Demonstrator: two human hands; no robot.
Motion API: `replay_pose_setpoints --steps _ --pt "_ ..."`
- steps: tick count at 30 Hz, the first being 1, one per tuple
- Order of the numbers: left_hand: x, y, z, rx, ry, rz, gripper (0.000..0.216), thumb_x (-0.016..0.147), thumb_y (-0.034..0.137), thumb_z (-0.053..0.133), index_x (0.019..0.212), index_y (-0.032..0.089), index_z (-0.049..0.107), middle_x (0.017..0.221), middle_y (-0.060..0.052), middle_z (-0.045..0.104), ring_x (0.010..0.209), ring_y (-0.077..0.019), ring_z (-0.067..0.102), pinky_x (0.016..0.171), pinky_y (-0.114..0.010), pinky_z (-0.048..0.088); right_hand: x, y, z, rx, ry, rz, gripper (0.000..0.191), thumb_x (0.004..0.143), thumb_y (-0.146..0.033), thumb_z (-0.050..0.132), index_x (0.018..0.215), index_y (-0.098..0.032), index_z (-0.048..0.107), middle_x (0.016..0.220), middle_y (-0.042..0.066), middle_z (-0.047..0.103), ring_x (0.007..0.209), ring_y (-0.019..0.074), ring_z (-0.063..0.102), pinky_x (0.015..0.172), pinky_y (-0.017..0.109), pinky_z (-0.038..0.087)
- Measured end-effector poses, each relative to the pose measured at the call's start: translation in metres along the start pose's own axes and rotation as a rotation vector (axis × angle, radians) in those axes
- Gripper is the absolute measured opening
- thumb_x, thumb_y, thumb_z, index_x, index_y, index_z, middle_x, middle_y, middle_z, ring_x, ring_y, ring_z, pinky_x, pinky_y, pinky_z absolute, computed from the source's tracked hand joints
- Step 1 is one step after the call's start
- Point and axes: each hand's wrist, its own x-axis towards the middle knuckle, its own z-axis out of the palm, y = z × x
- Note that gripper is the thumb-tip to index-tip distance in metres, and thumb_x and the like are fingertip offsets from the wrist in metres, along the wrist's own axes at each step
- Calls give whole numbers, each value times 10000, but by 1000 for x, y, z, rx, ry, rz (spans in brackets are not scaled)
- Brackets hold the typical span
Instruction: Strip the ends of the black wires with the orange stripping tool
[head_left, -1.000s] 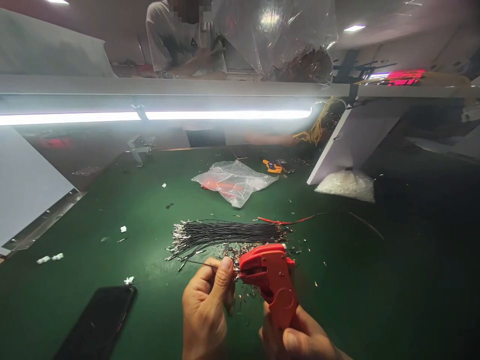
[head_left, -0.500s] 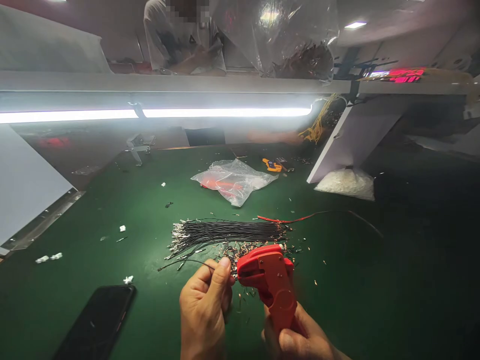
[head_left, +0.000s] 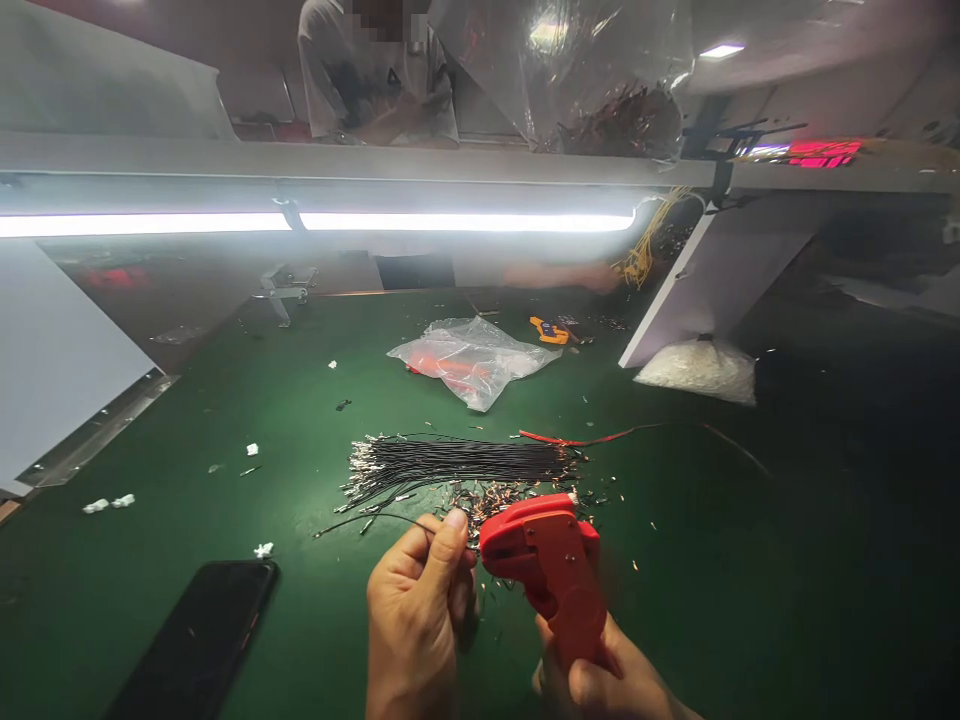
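Note:
Between thumb and fingers, my left hand (head_left: 424,590) pinches a thin black wire (head_left: 375,518), whose free end trails left over the mat. My right hand (head_left: 607,670) is wrapped round the handle of a red wire stripper (head_left: 559,560). The stripper's jaws point left and sit close to my left fingertips; whether the wire is inside them is hidden. Just beyond lies a bundle of black wires (head_left: 472,460) with metal terminals at the left ends and bare copper at the right. Strip scraps (head_left: 487,500) of copper and black insulation are heaped in front of it.
A clear plastic bag (head_left: 476,360) with something red inside lies behind the bundle, near a yellow-orange tool (head_left: 550,330). A phone (head_left: 199,635) is at the front left. A bag of white pieces (head_left: 701,370) leans by a panel. Beyond the shelf (head_left: 375,160) sits a person (head_left: 375,75).
The whole view has shifted slightly. The stripper's jaws and my left fingertips look a little farther apart, with the black wire still pinched.

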Motion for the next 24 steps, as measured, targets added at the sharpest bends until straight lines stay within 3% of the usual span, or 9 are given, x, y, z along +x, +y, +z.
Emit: replay_pose_setpoints --steps 5,15,24 --pt "0 2 2 -50 -19 -94 496 593 486 863 550 171 483 381 107 348 344 -3 264 370 -129 196 8 -2 10 103 -99 -60 462 741 -620 694 682 -218 474 509 -86 363 416 70 302 431 214 310" --pt "2 6 -1 -58 12 -198 496 614 551 821 521 172 515 335 89 344 324 -29 305 363 -148 229 6 -10 13 45 -193 -108 371 819 -482 675 742 -132 579 625 -18 456 528 86 384 488 200 309" --pt "6 0 -7 22 -2 -95 525 622 586 811 515 174 505 343 82 372 323 -26 308 344 -144 216 3 -21 20 -9 -151 -63 412 787 -533 697 765 -135 591 620 -30 451 528 80 361 491 203 292"
